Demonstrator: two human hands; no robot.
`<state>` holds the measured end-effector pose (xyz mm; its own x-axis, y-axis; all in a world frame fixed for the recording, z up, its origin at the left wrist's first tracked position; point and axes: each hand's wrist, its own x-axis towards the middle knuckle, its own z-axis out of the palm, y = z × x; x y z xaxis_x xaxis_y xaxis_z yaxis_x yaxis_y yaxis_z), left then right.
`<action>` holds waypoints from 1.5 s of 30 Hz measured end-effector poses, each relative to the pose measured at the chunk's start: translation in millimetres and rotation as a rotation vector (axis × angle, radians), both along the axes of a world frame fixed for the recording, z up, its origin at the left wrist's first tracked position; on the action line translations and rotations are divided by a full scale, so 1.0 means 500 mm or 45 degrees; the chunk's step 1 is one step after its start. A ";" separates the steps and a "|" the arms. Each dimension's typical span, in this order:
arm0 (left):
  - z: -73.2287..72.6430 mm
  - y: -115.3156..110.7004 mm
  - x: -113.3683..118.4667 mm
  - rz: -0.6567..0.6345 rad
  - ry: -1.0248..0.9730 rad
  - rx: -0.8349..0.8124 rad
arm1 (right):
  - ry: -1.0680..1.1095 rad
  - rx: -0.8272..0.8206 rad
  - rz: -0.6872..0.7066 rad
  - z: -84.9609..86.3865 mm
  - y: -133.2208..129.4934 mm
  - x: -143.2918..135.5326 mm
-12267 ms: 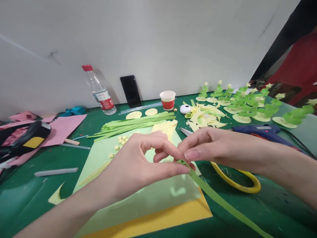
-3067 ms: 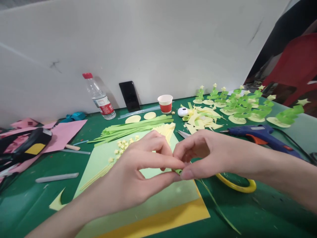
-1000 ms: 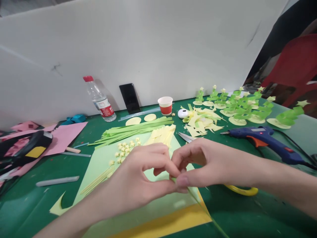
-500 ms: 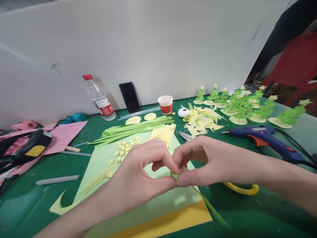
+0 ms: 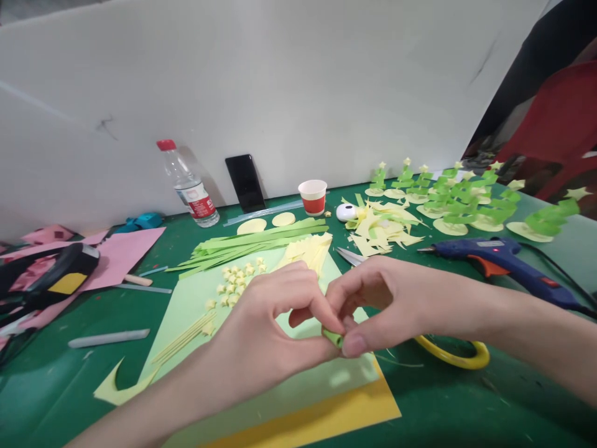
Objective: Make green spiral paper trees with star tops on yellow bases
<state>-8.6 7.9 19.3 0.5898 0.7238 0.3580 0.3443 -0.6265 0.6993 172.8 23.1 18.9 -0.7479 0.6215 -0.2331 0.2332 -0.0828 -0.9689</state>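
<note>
A small rolled green paper strip (image 5: 333, 337) is pinched between the fingertips of both hands, over the pale green sheet (image 5: 186, 311). My left hand (image 5: 280, 317) holds its left end between thumb and forefinger. On the right end close the thumb and fingertips of my right hand (image 5: 387, 305). Beyond my left hand lie small yellow paper stars (image 5: 236, 283), yellow strips (image 5: 308, 249) and long green strips (image 5: 252, 242). Scissors with a yellow handle (image 5: 454, 359) are partly hidden under my right hand.
A blue glue gun (image 5: 504, 258) lies at the right, with several green spiral paper trees (image 5: 454, 199) behind it. Along the wall stand a bottle (image 5: 193, 193), a phone (image 5: 245, 183) and a paper cup (image 5: 312, 198). Pink paper (image 5: 125, 252) and a tape measure (image 5: 69, 274) are at the left.
The long green tail that hung down to the right of the sheet is no longer visible; a rolled end now shows between my fingertips. Both hands have shifted slightly right and down.
</note>
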 end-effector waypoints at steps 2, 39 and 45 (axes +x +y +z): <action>0.002 0.001 -0.001 -0.018 0.012 0.014 | 0.006 -0.005 -0.012 0.001 0.001 0.001; 0.003 0.006 -0.005 0.010 0.154 0.224 | -0.144 0.083 -0.099 0.007 -0.002 0.002; 0.003 0.005 0.000 0.059 0.144 0.260 | -0.118 0.121 -0.076 0.005 -0.003 -0.004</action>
<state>-8.6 10.6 20.7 0.6020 0.6705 0.4336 0.4450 -0.7326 0.5150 170.6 21.4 21.2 -0.6871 0.6865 -0.2377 0.3194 -0.0084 -0.9476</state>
